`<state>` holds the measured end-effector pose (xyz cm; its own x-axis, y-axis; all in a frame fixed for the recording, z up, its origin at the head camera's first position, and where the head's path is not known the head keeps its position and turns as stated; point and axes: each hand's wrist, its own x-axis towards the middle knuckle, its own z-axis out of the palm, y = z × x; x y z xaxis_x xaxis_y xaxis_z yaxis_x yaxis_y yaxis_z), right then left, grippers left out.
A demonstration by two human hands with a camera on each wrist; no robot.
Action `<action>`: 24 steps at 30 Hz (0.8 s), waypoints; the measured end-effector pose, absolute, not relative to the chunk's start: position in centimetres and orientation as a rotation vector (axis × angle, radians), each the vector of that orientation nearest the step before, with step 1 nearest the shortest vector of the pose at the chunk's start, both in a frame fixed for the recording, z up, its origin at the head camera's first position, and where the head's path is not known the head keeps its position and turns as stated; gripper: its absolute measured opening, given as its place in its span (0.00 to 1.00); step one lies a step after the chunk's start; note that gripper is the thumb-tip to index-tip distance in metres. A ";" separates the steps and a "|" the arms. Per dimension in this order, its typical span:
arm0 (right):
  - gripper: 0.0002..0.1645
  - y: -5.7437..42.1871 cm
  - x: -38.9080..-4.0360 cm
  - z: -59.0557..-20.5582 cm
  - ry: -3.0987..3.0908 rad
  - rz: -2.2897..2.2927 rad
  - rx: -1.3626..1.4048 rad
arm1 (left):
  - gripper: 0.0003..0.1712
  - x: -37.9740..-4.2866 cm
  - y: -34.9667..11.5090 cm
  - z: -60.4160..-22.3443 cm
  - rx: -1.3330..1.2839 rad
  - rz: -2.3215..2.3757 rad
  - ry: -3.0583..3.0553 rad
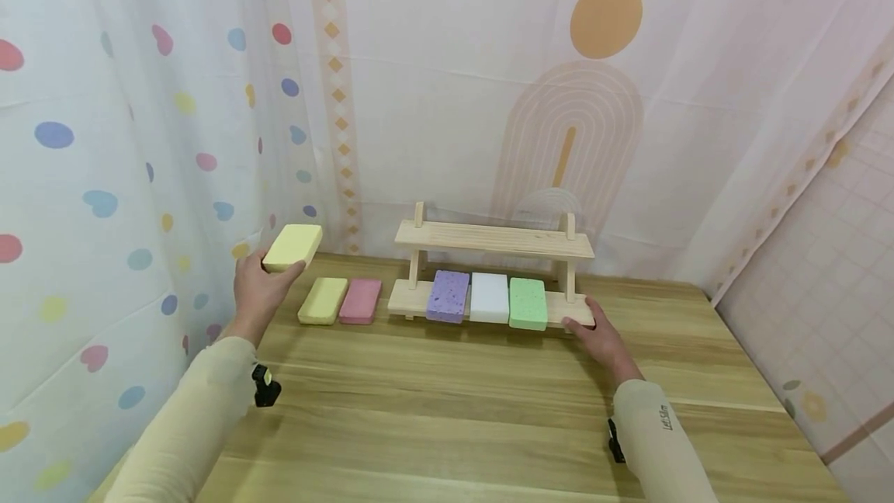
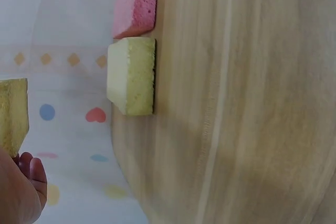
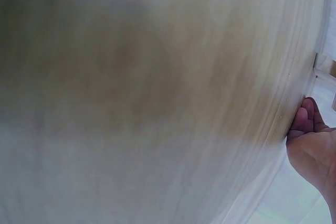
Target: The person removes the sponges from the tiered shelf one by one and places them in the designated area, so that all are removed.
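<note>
My left hand grips a yellow sponge by its lower edge, raised above the table's left side. On the table in front of it lie a second yellow sponge and a pink sponge, side by side; both also appear in the left wrist view. A two-tier wooden shelf stands at the back. Its lower board carries a purple sponge, a white sponge and a green sponge in a row. My right hand holds the right end of that lower board between thumb and fingers.
The wooden table extends toward me, and its back edge meets a patterned curtain. A dotted curtain hangs close along the left side. The shelf's upper board bears no sponge.
</note>
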<state>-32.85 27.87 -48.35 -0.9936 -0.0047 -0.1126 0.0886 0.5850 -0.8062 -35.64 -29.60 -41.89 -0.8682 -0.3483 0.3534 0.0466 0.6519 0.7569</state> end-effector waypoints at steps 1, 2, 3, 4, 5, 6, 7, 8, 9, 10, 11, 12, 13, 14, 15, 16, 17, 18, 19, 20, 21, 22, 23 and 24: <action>0.56 27.9 -32.8 -48.4 2.702 -1.387 0.073 | 0.41 -35.7 -29.8 -42.2 0.240 -1.116 -2.396; 0.56 27.9 -32.8 -48.4 2.700 -1.391 0.075 | 0.41 -35.7 -30.0 -42.5 0.241 -1.115 -2.392; 0.56 27.9 -32.8 -48.4 2.701 -1.392 0.075 | 0.40 -35.7 -30.1 -42.7 0.243 -1.119 -2.388; 0.55 27.9 -32.8 -48.4 2.702 -1.393 0.077 | 0.40 -35.7 -30.2 -43.0 0.246 -1.125 -2.383; 0.56 27.8 -32.8 -48.3 2.708 -1.400 0.077 | 0.40 -35.7 -30.4 -43.2 0.247 -1.130 -2.381; 0.55 27.8 -32.7 -48.3 2.710 -1.401 0.078 | 0.39 -35.7 -30.5 -43.4 0.248 -1.131 -2.376; 0.56 27.8 -32.7 -48.2 2.713 -1.398 0.076 | 0.39 -35.7 -30.6 -43.6 0.245 -1.131 -2.378; 0.56 27.7 -32.7 -48.1 2.714 -1.398 0.077 | 0.39 -35.7 -30.7 -43.8 0.243 -1.132 -2.379; 0.56 27.7 -32.7 -48.1 2.715 -1.399 0.078 | 0.38 -35.6 -30.8 -44.0 0.243 -1.140 -2.379; 0.56 27.7 -32.7 -48.1 2.716 -1.398 0.077 | 0.38 -35.6 -30.9 -44.2 0.242 -1.142 -2.383; 0.56 27.8 -32.7 -48.2 2.717 -1.396 0.077 | 0.38 -35.6 -31.0 -44.4 0.239 -1.142 -2.390; 0.55 27.8 -32.8 -48.3 2.712 -1.387 0.074 | 0.38 -35.6 -31.1 -44.7 0.237 -1.143 -2.395; 0.56 27.9 -32.8 -48.3 2.712 -1.385 0.074 | 0.38 -35.6 -31.3 -45.0 0.236 -1.145 -2.402; 0.56 27.9 -32.8 -48.4 2.712 -1.383 0.073 | 0.37 -35.5 -31.4 -45.2 0.237 -1.152 -2.403; 0.56 27.9 -32.9 -48.4 2.712 -1.381 0.073 | 0.37 -35.5 -31.5 -45.4 0.237 -1.157 -2.404; 0.56 27.9 -32.9 -48.5 2.710 -1.381 0.071 | 0.37 -35.5 -31.6 -45.7 0.235 -1.161 -2.410; 0.56 27.9 -32.9 -48.4 2.710 -1.382 0.071 | 0.37 -35.4 -31.7 -45.9 0.233 -1.167 -2.412; 0.56 27.9 -32.8 -48.4 2.712 -1.381 0.068 | 0.36 -35.3 -31.8 -46.1 0.235 -1.172 -2.413; 0.55 27.8 -32.7 -48.3 2.713 -1.384 0.070 | 0.37 -35.3 -31.9 -46.3 0.237 -1.176 -2.415; 0.55 27.8 -32.7 -48.2 2.716 -1.380 0.066 | 0.37 -35.2 -32.0 -46.4 0.238 -1.179 -2.415; 0.55 27.7 -32.6 -48.2 2.722 -1.393 0.065 | 0.37 -35.1 -32.1 -46.5 0.240 -1.185 -2.417; 0.55 27.7 -32.6 -48.1 2.725 -1.392 0.063 | 0.39 -35.0 -32.2 -46.6 0.241 -1.190 -2.422; 0.55 27.6 -32.6 -48.1 2.728 -1.391 0.064 | 0.40 -34.9 -32.2 -46.7 0.242 -1.191 -2.426; 0.55 27.7 -32.6 -48.1 2.730 -1.391 0.062 | 0.42 -34.8 -32.3 -46.8 0.246 -1.191 -2.435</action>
